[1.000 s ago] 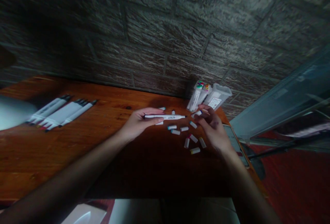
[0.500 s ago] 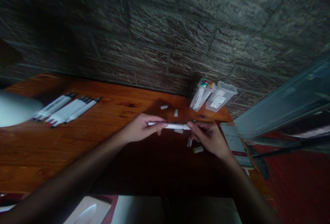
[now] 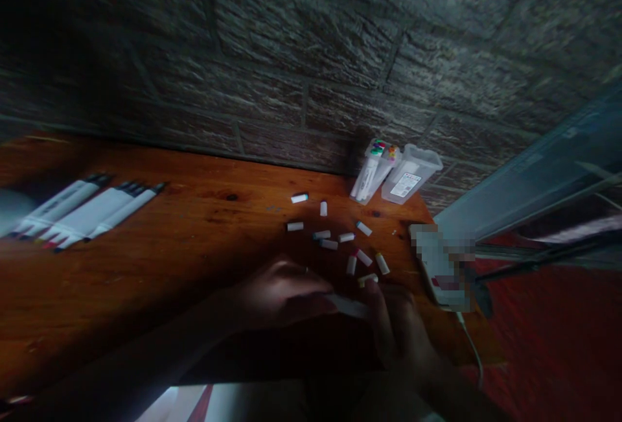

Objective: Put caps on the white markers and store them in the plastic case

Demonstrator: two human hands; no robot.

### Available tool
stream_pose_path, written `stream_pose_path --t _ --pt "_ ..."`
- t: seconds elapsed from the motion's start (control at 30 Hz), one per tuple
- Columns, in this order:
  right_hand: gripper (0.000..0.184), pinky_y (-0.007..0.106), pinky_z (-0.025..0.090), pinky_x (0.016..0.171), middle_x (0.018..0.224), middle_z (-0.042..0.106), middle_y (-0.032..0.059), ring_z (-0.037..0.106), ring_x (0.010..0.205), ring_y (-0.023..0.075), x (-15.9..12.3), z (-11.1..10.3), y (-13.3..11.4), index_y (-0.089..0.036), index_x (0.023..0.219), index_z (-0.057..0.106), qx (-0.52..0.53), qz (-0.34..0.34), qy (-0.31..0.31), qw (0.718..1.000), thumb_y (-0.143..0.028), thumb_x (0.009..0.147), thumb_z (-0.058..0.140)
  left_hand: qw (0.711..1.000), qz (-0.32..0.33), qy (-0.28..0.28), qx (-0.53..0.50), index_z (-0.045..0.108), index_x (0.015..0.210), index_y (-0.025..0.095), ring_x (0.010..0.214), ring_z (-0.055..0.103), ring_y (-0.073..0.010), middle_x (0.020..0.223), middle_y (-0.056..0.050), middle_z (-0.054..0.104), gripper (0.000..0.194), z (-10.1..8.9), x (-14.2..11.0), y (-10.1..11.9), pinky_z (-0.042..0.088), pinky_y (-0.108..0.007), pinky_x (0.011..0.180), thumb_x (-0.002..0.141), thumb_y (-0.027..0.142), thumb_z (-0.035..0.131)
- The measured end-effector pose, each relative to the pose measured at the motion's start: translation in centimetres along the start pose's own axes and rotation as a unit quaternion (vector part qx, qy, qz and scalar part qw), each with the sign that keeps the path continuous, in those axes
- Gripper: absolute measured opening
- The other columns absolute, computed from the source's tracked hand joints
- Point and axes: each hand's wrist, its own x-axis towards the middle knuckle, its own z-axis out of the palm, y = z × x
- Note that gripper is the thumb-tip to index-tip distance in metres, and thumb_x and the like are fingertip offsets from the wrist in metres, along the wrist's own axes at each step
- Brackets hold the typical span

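Rising beyond both hands, a brick wall (image 3: 311,52) is left mostly in gloom, and a wooden table (image 3: 218,227) is spread at its foot, under the forearms. Well off to the left of the left hand, a row of white markers (image 3: 100,211) is laid out side by side, dark ends pointed away. The left hand (image 3: 286,289) and the right hand (image 3: 398,318) are held near each other, just apart. Past the right hand, near the wall, a clear box of markers (image 3: 362,182) is placed beside a second clear box (image 3: 425,166); to that hand's right, a flat device (image 3: 444,279), partly blurred out, is set near the table's edge.

Between the two hands a slim white marker (image 3: 348,306) is held — one end pinched by the left fingers and thumb, the other taken in the right fingers, though how firmly cannot be told in this light. By its look it should be found light, stiff and hardly fragile; its smooth barrel could be slipped or rolled between fingertips, so it is best gripped round the middle, with the ends left free. Smallest of all, white caps (image 3: 346,238) are scattered just beyond the hands — some tipped with blue, pink or yellow.
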Motion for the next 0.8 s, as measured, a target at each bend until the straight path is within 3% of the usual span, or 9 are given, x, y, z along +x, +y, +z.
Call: stream_pose_path --t 0.17,0.27,0.37,0.43,0.5,0.63,0.8 --pt "0.046 0.028 0.035 0.051 0.056 0.054 -0.0005 0.050 0.050 0.0147 2.1 -1.6 0.6 -0.022 0.061 0.057 -0.063 0.010 0.009 0.998 -0.047 0.098 0.048 0.995 -0.018 0.086 0.039 0.072 0.115 0.025 0.077 0.072 -0.0186 0.095 -0.003 0.078 0.029 -0.8 0.2 -0.2 0.051 -0.026 0.071 0.093 0.041 0.062" --pt "0.051 0.027 0.031 0.047 0.052 0.045 -0.0021 0.042 0.049 0.0127 4.3 -5.4 0.4 -0.021 0.059 0.057 -0.062 0.035 0.152 0.986 -0.058 0.094 0.051 0.976 -0.090 0.196 0.033 0.066 0.125 0.021 0.070 0.068 -0.0149 0.086 -0.002 0.075 0.036 -2.3 0.1 -0.6 0.050 -0.023 0.067 0.097 0.041 0.054" --pt "0.050 0.027 0.025 0.046 0.053 0.044 -0.0027 0.037 0.048 0.0107 7.4 -10.4 -0.5 -0.019 0.061 0.057 -0.082 0.018 0.289 0.954 -0.061 0.089 0.056 0.934 -0.146 0.324 0.042 0.066 0.119 0.017 0.062 0.061 -0.0125 0.068 0.001 0.065 0.036 -3.6 -0.2 -1.7 0.047 -0.021 0.063 0.099 0.039 0.046" --pt "0.046 0.027 0.027 0.047 0.054 0.043 -0.0031 0.036 0.048 0.0099 9.7 -13.5 -1.2 -0.019 0.063 0.057 -0.081 -0.050 0.356 0.930 -0.059 0.086 0.062 0.912 -0.169 0.370 0.058 0.068 0.111 0.016 0.062 0.059 -0.0123 0.068 0.001 0.064 0.033 -4.0 -0.2 -2.7 0.045 -0.020 0.062 0.098 0.040 0.050" --pt "0.040 0.028 0.028 0.048 0.057 0.048 -0.0018 0.038 0.050 0.0099 12.0 -15.9 -1.7 -0.015 0.077 0.066 -0.129 -0.076 0.386 0.910 -0.054 0.085 0.065 0.905 -0.175 0.381 0.074 0.068 0.100 0.016 0.060 0.057 -0.0118 0.067 0.001 0.063 0.030 -4.1 -0.1 -3.6 0.043 -0.020 0.059 0.096 0.041 0.053" --pt "0.042 0.028 0.033 0.054 0.067 0.061 0.0026 0.045 0.055 0.0112 15.3 -18.1 -2.1 -0.012 0.098 0.075 -0.259 -0.036 0.291 0.920 -0.050 0.081 0.069 0.896 -0.186 0.392 0.094 0.064 0.084 0.018 0.057 0.054 -0.0112 0.063 0.002 0.059 0.030 -4.2 -0.2 -4.5 0.040 -0.020 0.057 0.096 0.042 0.052" --pt "0.042 0.026 0.039 0.056 0.071 0.070 0.0042 0.058 0.058 0.0151 18.2 -18.0 -2.8 -0.017 0.097 0.077 -0.290 -0.051 0.230 0.928 -0.053 0.078 0.070 0.887 -0.196 0.409 0.088 0.064 0.094 0.019 0.059 0.057 -0.0131 0.066 0.002 0.060 0.028 -4.3 -0.5 -4.9 0.041 -0.021 0.058 0.095 0.044 0.052"
